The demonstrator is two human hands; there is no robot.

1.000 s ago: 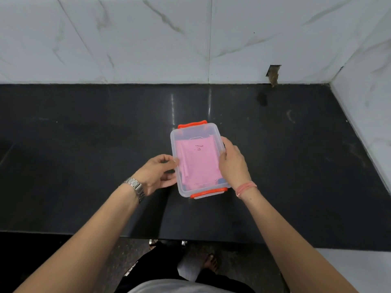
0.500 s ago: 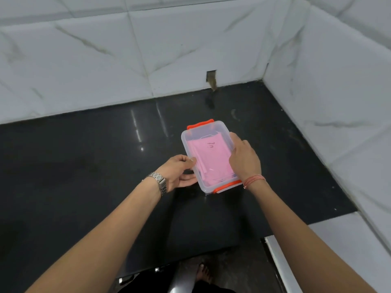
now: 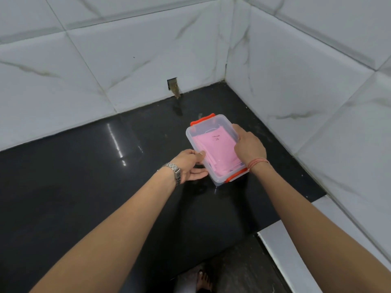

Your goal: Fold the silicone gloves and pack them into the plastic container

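A clear plastic container [image 3: 215, 149] with orange latches at its two short ends is sitting on the black bench [image 3: 84, 187], close to the corner where the two white tiled walls [image 3: 127, 70] are meeting. Inside it, pink gloves [image 3: 215, 151] are lying flat and folded, filling most of the floor of the container (a small dark mark is showing on the top layer, too small to read). No lid is showing on it; the rim looks open at the top.

The left hand [image 3: 189, 166] is holding the container's left long wall near the near end, thumb on the rim and the other fingers [image 3: 197, 173] curling in low against the wall. A metal watch [image 3: 174, 171] is sitting on that wrist. The right hand [image 3: 249, 145] is gripping the right long wall, its fingers curling over the rim so that their tips are hidden inside; whether they are touching the gloves I cannot tell. A thin red thread [image 3: 258, 162] is circling the right wrist.

A small hole [image 3: 173, 87] is showing in the back wall just above the bench. Below the bench edge, bare toes [image 3: 204, 280] are standing on a dark floor.
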